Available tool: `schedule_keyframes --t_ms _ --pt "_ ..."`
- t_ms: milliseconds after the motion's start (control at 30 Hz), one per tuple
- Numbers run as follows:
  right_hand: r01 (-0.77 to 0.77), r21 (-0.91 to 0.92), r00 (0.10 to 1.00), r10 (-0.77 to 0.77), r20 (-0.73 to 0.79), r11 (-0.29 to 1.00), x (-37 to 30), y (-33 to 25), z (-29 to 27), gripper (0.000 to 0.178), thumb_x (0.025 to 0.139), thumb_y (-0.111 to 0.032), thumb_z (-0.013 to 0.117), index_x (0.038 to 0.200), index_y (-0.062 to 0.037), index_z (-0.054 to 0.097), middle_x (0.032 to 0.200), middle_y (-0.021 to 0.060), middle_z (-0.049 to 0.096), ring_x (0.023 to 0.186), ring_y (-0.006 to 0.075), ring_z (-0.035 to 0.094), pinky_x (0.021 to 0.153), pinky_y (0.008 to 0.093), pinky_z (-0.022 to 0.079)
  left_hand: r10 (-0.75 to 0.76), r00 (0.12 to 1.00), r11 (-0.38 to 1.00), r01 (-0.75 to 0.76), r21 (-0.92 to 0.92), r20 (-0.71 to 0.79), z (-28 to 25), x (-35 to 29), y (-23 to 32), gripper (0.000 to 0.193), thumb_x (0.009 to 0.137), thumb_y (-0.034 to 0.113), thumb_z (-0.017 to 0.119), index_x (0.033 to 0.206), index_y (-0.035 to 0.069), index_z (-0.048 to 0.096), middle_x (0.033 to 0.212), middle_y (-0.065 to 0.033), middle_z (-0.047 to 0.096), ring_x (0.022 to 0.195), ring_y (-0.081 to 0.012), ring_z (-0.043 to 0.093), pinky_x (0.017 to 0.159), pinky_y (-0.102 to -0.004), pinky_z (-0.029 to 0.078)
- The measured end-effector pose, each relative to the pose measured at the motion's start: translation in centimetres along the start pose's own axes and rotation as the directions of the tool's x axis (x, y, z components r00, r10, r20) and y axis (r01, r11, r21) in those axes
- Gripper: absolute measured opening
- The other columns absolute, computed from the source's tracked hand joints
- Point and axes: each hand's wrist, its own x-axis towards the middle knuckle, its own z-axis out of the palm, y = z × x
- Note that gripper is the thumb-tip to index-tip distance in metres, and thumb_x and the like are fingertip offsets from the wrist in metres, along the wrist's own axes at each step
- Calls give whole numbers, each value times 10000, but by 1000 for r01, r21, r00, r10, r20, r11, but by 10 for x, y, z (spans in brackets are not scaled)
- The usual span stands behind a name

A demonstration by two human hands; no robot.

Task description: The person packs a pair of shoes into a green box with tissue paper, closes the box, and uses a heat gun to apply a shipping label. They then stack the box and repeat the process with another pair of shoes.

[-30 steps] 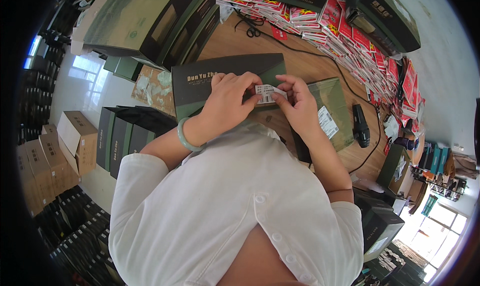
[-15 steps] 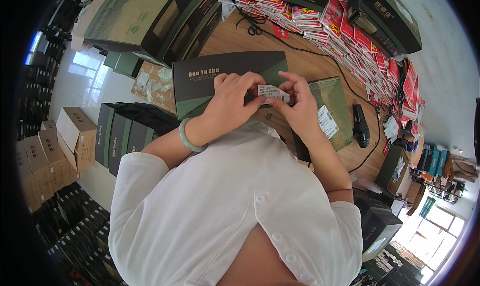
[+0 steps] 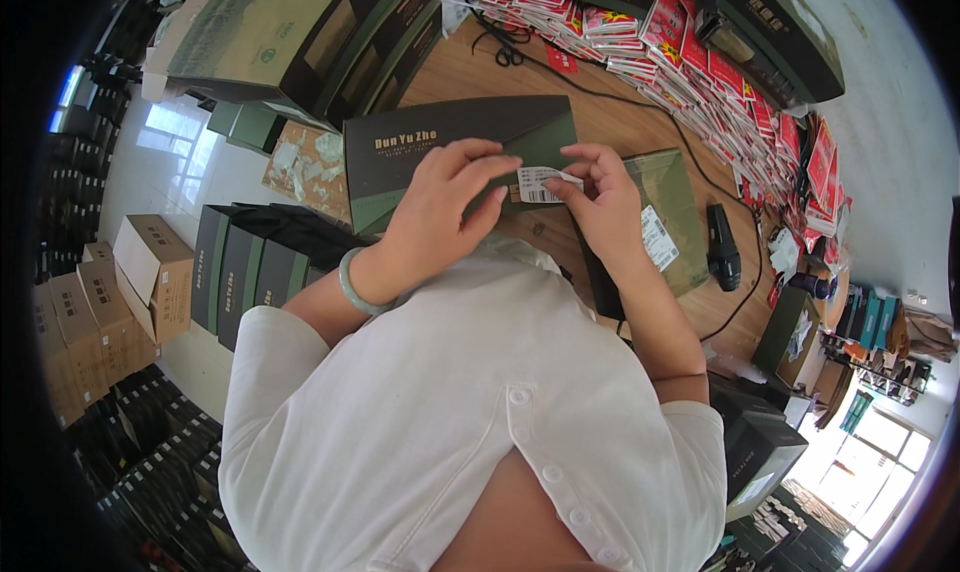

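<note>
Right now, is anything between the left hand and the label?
Nothing visible: the left hand is open beside the left edge of the label; whether they touch is unclear. The right hand pinches its right side, and the dark box lies behind it, not in between.

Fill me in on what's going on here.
A person's right hand pinches a small white printed label over a black-and-green rectangular cardboard box on a wooden table. The left hand, thumb and fingers parted, is close to the label's left edge. Whether the label touches the box is unclear.
</note>
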Motion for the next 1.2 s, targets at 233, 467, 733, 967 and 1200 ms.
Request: schedule_keyframes --t_ms 233,467,733,967,1200 --pt "-34 -96 999 36 15 995 -2 -2 4 378 845 -28 737 1167 -21 540 881 65 677 789 83 610 712 216 480 135 987 978 -147 148 89 5 -13 -4 384 761 64 697 1136 140 662 1094 -49 587 968 -266 549 867 -389 437" --pt "-9 -191 999 2 -36 981 -4 -2 10 355 838 -51 752 1132 -32 554 869 62 677 772 80 603 688 227 485 197 973 936 -224 271 123 6 -15 -5 381 750 91 715 1124 152 676 1087 -31 564 947 -249 527 853 -390 437" --pt "28 -232 999 -36 -30 972 -2 -1 9 357 825 -84 762 1120 -48 563 869 81 685 764 139 635 685 271 504 260 947 898 -309 315 187 4 -14 -8 364 755 140 719 1116 162 679 1132 -14 564 966 -234 512 875 -369 425" --pt "32 -304 999 -28 18 952 0 -13 6 330 851 -164 727 1123 -75 562 863 111 688 741 251 670 666 351 520 253 905 760 -405 508 342 7 -15 -3 561 793 277 701 1328 186 557 1398 -16 502 1145 -222 482 950 -383 403" --pt "91 -533 996 -76 50 841 5 -29 10 241 894 -169 671 1100 -66 601 832 132 674 727 266 650 666 358 504 184 913 776 -362 516 364 9 -15 -2 672 788 346 704 1384 124 490 1469 -58 445 1283 -248 432 1043 -409 363"
